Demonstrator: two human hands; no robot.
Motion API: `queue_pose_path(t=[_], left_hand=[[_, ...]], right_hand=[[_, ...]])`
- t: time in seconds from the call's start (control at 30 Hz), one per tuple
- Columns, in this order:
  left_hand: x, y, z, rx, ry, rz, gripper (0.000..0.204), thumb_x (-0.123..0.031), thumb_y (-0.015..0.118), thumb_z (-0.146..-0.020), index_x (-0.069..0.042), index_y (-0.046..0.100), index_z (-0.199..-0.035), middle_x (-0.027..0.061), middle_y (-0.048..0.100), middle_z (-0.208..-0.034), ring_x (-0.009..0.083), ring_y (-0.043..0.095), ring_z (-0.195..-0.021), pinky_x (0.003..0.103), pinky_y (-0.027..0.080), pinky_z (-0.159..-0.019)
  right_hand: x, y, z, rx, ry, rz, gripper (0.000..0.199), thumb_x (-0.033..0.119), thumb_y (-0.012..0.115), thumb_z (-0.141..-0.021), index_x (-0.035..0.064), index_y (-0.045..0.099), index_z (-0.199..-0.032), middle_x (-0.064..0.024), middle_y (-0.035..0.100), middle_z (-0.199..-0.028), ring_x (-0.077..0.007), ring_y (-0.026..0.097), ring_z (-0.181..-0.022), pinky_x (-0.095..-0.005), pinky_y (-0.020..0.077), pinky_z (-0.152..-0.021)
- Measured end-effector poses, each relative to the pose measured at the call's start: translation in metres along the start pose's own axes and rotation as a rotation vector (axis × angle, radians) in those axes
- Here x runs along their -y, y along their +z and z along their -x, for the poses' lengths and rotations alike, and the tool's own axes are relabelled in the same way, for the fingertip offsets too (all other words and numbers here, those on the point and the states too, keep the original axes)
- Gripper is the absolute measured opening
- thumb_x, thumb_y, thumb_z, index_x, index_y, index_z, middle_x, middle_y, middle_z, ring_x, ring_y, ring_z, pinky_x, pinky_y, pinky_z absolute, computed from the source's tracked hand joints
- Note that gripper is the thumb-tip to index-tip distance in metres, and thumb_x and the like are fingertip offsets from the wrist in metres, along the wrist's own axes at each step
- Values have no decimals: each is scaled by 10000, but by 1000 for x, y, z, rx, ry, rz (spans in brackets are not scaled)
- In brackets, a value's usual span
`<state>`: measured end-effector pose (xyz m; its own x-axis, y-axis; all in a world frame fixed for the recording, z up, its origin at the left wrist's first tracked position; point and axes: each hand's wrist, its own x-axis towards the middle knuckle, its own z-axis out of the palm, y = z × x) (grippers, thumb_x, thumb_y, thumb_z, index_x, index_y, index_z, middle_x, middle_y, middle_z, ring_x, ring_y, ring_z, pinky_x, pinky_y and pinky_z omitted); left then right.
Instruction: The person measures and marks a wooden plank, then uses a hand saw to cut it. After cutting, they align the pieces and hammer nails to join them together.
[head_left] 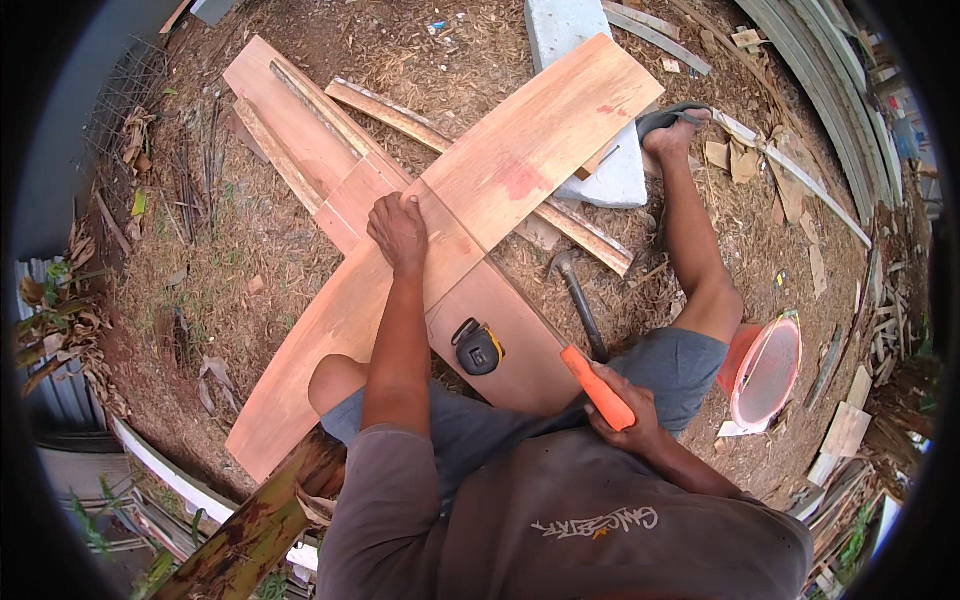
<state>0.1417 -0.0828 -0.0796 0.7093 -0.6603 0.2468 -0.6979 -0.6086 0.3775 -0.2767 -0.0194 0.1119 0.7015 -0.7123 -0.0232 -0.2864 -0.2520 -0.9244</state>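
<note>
Left hand [398, 235] flat, right hand [643, 420] gripping

The left arm [396, 340] stretches toward 12 o'clock, palm down on the upper plank [540, 140], which runs 7 to 1 o'clock. The right hand is wrapped around an orange handle [598, 388] at the left hand's 4 o'clock. The upper plank hides the lower plank's [535, 355] middle; the handle's far end is hard to discern.

Two wide wooden boards [560, 125] are here, with at least three narrow timber strips [392, 117], partly covered and so hard to count exactly. What looks like one pale slab [618, 178] shows. There is one tape measure [478, 347], one hammer [580, 305], one orange-handled tool [598, 388], one bucket [738, 362], one sandal [670, 115] and two hands [398, 232]. The ground [225, 260] bears several scraps [745, 163].
</note>
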Motion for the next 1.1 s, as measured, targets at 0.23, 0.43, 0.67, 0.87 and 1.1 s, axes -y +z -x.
queue_pose_path(t=[0.23,0.43,0.67,0.87,1.1], left_hand=[[-7,-11,0,36,22,25,382,-364,578,-1017,-52,638,-1231,133,609,-1233,344,520,-1207,499,358,-1076],[-6,-6,-1,7,17,12,378,-360,573,-1023,-55,638,-1237,147,612,-1231,355,523,-1212,509,368,-1063],[-6,-1,1,-17,18,3,377,-364,568,-1027,-52,647,-1224,155,615,-1220,361,530,-1206,513,376,-1056],[-11,-10,-2,36,2,10,382,-361,564,-1030,-43,640,-1228,163,614,-1211,364,531,-1193,513,376,-1051],[-2,2,2,-16,30,-6,380,-360,570,-1024,-46,640,-1226,160,614,-1221,360,524,-1211,512,372,-1055]], right_hand=[[-31,78,-206,-53,-58,-51,702,174,735,-868,167,462,-1515,-249,705,-1148,-452,695,-948,-506,565,-828],[-15,12,-53,30,69,-71,692,86,748,-855,105,500,-1501,-143,622,-1436,-343,661,-1224,-383,560,-995],[-21,32,-90,-32,10,-71,745,82,759,-826,150,493,-1519,-155,665,-1361,-399,721,-1010,-424,596,-870],[-37,75,-181,-53,-42,-167,635,135,728,-893,107,512,-1489,-241,641,-1346,-413,688,-1111,-410,567,-917],[-3,-12,16,30,65,-65,690,24,768,-838,37,512,-1479,-217,678,-1324,-306,719,-1154,-366,569,-967]])
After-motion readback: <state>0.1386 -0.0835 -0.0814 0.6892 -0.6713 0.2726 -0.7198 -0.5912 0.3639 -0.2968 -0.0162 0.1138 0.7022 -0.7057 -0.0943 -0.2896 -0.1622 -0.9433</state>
